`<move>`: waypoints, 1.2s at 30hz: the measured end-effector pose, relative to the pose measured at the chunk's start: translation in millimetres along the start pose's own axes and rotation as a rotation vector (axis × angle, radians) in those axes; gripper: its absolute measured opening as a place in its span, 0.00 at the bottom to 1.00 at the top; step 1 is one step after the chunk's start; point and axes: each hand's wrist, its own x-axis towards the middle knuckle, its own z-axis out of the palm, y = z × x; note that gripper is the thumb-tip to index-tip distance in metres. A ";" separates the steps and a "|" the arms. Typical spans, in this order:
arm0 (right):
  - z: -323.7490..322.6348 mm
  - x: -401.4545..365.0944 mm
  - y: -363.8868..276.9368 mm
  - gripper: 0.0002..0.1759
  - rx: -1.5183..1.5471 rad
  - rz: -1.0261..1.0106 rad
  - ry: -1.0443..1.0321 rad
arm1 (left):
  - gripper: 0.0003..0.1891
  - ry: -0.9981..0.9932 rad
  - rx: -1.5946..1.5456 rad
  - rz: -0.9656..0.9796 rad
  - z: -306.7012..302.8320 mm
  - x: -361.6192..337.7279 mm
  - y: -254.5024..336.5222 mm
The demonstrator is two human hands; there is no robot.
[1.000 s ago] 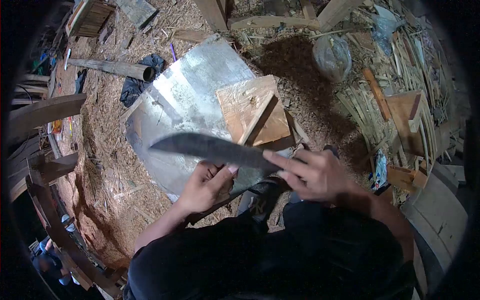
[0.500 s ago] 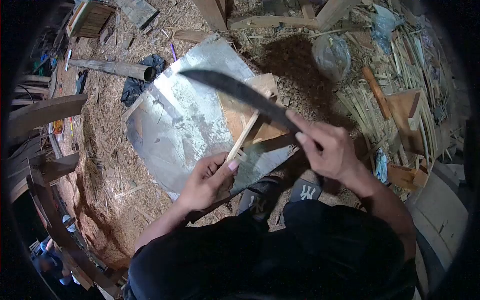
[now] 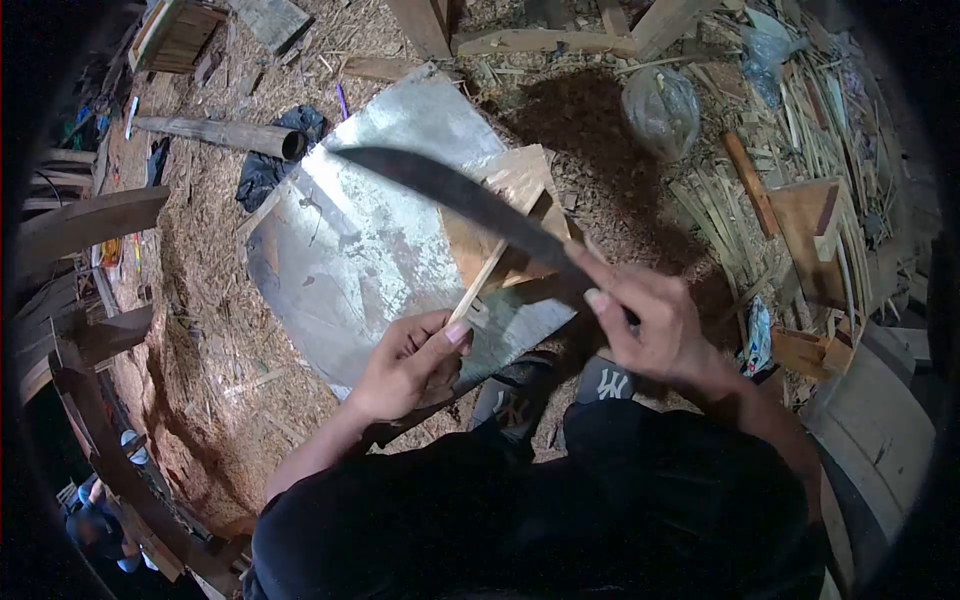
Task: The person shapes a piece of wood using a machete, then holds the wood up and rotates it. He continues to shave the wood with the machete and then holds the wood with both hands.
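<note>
My left hand point(image 3: 420, 362) pinches the near end of a thin wooden stick point(image 3: 484, 275), which slants up and away to the right. In my right hand point(image 3: 648, 318) is the handle of a machete point(image 3: 450, 193), gripped with the index finger stretched along it. Its long dark blade points to the upper left and crosses over the stick. Beneath the stick's far part lies a wooden block point(image 3: 460, 237), resting on a worn grey metal sheet point(image 3: 350, 265). The machete handle is mostly hidden by my fingers.
Wood shavings point(image 3: 215, 300) cover the ground. A round pole point(image 3: 215, 133) and a black plastic bag point(image 3: 262, 180) lie left of the sheet. To the right are a clear plastic bag point(image 3: 662, 112), many split sticks point(image 3: 715, 215) and a plank point(image 3: 750, 183). Another person point(image 3: 98, 525) is at far lower left.
The machete and my right hand have shifted slightly left and down, the blade still over the stick. My left hand keeps its hold on the stick; the whole view has moved a little.
</note>
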 end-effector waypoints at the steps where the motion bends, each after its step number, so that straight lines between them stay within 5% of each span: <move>1: 2.2 -2.1 -4.4 0.27 0.027 0.019 -0.091 | 0.15 -0.003 0.010 -0.016 0.5 -0.2 3.6; 8: -11.3 17.9 -40.5 0.31 -0.038 -0.084 -0.422 | 0.09 0.102 0.057 -0.025 -0.3 -1.7 -11.6; 18: -9.7 6.8 -6.7 0.28 -0.189 -0.060 -0.283 | 0.11 0.046 -0.045 -0.035 9.2 4.6 2.5; 20: -9.2 8.9 11.2 0.27 -0.035 0.139 0.023 | 0.12 0.069 -0.036 -0.009 11.3 2.8 1.8; 29: -14.2 8.6 -28.0 0.28 -0.081 0.021 -0.357 | 0.11 0.068 0.073 0.031 9.6 4.6 -4.6; 34: -14.5 10.3 -25.4 0.28 -0.083 0.106 -0.226 | 0.12 0.068 0.065 0.051 11.0 4.9 -1.8; 36: -13.8 9.0 -31.0 0.28 -0.106 -0.024 -0.299 | 0.13 0.063 0.079 0.052 7.7 5.2 -8.1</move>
